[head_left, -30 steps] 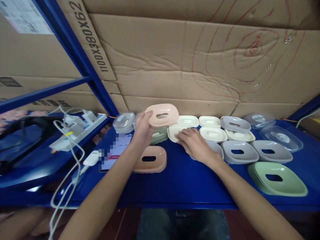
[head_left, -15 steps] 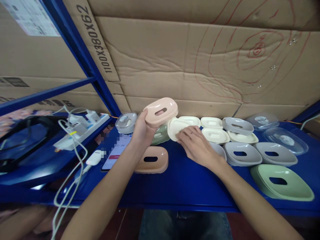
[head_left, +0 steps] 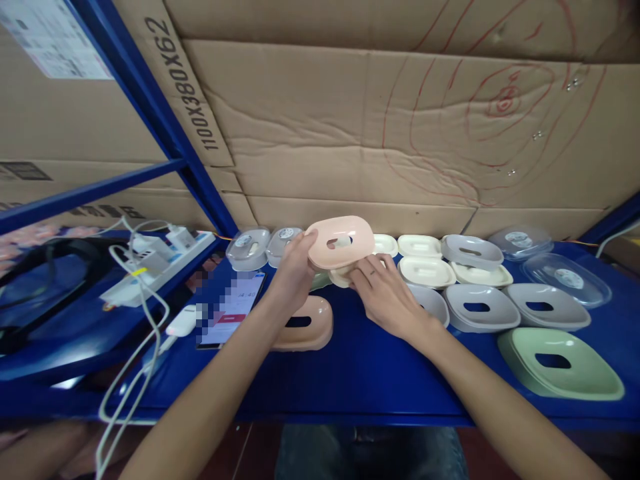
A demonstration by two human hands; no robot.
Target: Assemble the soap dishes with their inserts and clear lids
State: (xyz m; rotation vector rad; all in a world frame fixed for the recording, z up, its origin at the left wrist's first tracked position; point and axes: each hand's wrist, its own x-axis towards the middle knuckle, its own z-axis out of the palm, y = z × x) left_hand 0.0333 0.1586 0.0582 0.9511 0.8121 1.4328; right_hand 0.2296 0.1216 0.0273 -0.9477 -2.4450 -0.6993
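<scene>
My left hand [head_left: 296,270] is closed on the left end of a pink oval soap dish [head_left: 363,239] with a slot, raised above the table and tilted. Just beneath its lower right edge, my right hand [head_left: 387,293] pinches a cream soap dish insert [head_left: 341,277], mostly hidden by the pink dish and my fingers. Cream shows through the slot, so the insert lies behind or under the dish. Below my left wrist, a second pink soap dish [head_left: 320,327] rests on the table.
Several cream inserts [head_left: 427,272], grey soap dishes [head_left: 483,308] and clear lids [head_left: 567,279] stand on the right. A green dish [head_left: 575,360] sits near the front edge. Left are a phone [head_left: 235,307], a power strip [head_left: 155,267] and cables. Cardboard [head_left: 325,100] walls the back.
My left hand has brought the pink dish right and slightly down, over the cream insert. The insert, plainly visible before, is now mostly covered. The camera view has shifted slightly.
</scene>
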